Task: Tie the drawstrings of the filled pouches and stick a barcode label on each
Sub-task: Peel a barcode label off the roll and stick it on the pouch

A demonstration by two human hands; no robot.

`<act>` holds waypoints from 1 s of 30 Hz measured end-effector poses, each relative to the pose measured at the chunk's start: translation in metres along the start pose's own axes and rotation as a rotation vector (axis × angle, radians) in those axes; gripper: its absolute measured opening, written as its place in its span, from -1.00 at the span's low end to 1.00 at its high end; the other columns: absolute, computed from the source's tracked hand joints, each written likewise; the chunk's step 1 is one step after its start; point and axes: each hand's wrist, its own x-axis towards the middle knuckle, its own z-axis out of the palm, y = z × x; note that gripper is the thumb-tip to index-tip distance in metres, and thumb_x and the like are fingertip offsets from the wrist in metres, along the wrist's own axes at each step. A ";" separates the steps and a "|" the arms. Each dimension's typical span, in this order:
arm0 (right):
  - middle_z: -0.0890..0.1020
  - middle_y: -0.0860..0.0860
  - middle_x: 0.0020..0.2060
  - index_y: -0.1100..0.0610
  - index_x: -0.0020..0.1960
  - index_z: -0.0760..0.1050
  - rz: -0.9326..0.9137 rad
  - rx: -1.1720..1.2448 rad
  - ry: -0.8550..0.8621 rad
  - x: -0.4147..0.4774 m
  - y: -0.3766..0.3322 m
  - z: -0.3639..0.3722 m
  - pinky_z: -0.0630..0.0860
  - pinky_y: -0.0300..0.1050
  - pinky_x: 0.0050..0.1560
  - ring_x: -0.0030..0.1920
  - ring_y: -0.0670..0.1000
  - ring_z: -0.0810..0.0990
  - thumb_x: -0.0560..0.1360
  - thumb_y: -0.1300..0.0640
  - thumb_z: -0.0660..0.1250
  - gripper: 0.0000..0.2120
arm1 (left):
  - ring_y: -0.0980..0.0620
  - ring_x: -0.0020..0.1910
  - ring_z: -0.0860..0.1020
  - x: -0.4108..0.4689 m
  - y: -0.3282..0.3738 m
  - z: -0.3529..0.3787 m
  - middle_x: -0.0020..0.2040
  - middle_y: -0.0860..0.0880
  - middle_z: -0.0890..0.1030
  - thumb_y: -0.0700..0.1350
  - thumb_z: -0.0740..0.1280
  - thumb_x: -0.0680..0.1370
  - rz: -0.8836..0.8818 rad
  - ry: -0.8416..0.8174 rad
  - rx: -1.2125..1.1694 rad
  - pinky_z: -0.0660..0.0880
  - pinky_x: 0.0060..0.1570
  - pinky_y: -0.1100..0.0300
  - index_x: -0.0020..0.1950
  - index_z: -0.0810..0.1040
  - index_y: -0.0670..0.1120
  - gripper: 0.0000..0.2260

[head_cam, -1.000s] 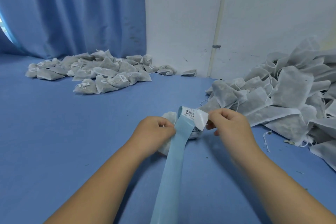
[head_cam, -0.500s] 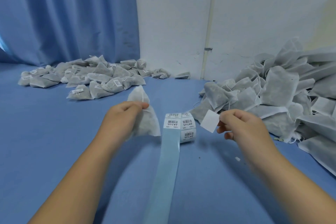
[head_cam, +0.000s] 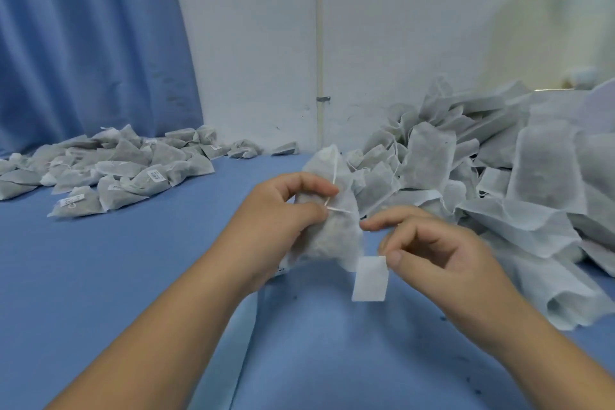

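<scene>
While it stands upright over the blue counter (head_cam: 83, 276), item one, a filled grey mesh pouch (head_cam: 332, 236), sits in the left hand (head_cam: 279, 223). Thumb and forefinger of that hand pinch the white drawstring (head_cam: 334, 173) against the pouch's front.

Right hand (head_cam: 442, 253): fingers curled, forefinger reaching toward the pouch but stopping just short of it. Thumb tip holds a white label (head_cam: 370, 278) by its upper corner. The label hangs down, blank side to the camera, just beside the pouch's lower edge. Whether another finger presses behind the label cannot be told.

Right of the hands: large loose heap of pouches (head_cam: 499, 183), untied tops standing up, strings trailing.

Far left, well apart: smaller pile of tied pouches (head_cam: 126, 173), several bearing printed labels.

Backdrop: blue curtain (head_cam: 83, 43), white wall (head_cam: 249, 43), thin vertical pipe (head_cam: 319, 43) fixed to the wall.
</scene>
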 end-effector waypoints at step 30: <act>0.63 -0.30 -0.01 0.03 -0.32 0.54 0.090 -0.347 -0.061 -0.007 0.007 -0.013 0.49 -0.26 -0.24 -0.27 -0.12 0.57 0.38 0.17 0.39 -0.88 | 0.03 -0.19 0.68 -0.006 -0.058 0.027 -0.12 -0.08 0.73 -0.17 0.40 0.51 -0.305 -0.036 -0.147 0.59 -0.11 0.10 -0.17 0.72 -0.04 -0.88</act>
